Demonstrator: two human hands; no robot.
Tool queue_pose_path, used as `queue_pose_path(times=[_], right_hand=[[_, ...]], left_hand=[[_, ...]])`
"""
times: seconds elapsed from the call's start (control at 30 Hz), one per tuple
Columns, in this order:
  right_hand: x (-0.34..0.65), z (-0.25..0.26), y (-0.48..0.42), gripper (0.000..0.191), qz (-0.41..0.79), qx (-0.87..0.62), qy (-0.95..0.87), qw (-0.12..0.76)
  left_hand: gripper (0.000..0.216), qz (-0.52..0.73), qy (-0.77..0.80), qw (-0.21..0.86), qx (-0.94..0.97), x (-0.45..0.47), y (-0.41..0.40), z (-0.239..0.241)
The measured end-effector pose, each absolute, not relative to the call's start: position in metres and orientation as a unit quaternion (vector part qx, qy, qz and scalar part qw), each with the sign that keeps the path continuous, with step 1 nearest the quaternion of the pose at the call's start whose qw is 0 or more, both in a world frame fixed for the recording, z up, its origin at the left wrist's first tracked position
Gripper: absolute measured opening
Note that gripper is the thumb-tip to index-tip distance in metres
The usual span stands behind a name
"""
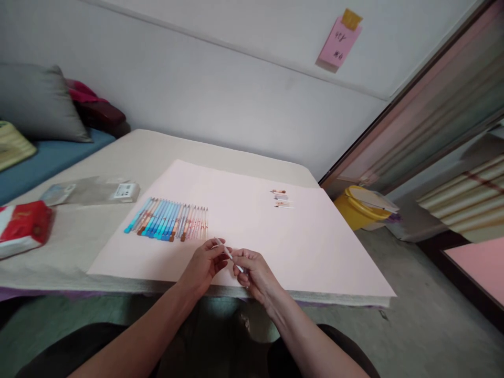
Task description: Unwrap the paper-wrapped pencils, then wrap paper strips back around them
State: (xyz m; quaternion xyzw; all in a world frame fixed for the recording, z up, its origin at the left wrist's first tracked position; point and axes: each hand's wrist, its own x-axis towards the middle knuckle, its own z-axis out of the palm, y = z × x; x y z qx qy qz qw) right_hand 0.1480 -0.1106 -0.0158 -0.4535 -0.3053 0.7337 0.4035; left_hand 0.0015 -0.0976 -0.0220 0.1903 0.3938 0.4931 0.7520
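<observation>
A slim white pen (227, 252) is held aslant between both hands, just above the front edge of the pale pink sheet (244, 215). The fingers of my left hand (202, 265) are closed around its upper end, and my right hand (254, 269) pinches the lower end. To the left of my hands lies a close row of pens (169, 219) in blue, brown and pale pink, their dark tips pointing away from me. Farther right on the sheet sits a small group of several pens or pen parts (282, 199), too small to make out.
A clear plastic wrapper (92, 191) with a white label and a red-and-white packet (25, 228) lie at the left of the table. Beyond the right edge stands a yellow bucket (356, 207) on the floor. The wall (236, 105) rises behind the table.
</observation>
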Motion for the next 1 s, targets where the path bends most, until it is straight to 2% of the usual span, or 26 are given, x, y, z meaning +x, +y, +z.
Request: queue_pose_path(times=[0.17, 0.33, 0.63, 1.0], right_hand=[[0.150, -0.010, -0.111, 0.029, 0.745, -0.453, -0.311, 0.377], [0.153, -0.004, -0.110, 0.027, 0.749, -0.449, -0.312, 0.374], [0.158, 0.005, -0.110, 0.037, 0.755, -0.436, -0.321, 0.371], [0.166, 0.008, -0.108, 0.035, 0.763, -0.423, -0.310, 0.378]], left_hand=[[0.019, 0.509, 0.393, 0.745, 0.179, -0.001, -0.095, -0.025], [0.018, 0.512, 0.388, 0.746, 0.178, -0.002, -0.093, -0.025], [0.018, 0.517, 0.399, 0.740, 0.158, -0.005, -0.091, -0.023], [0.013, 0.516, 0.401, 0.747, 0.124, -0.005, -0.091, -0.022]])
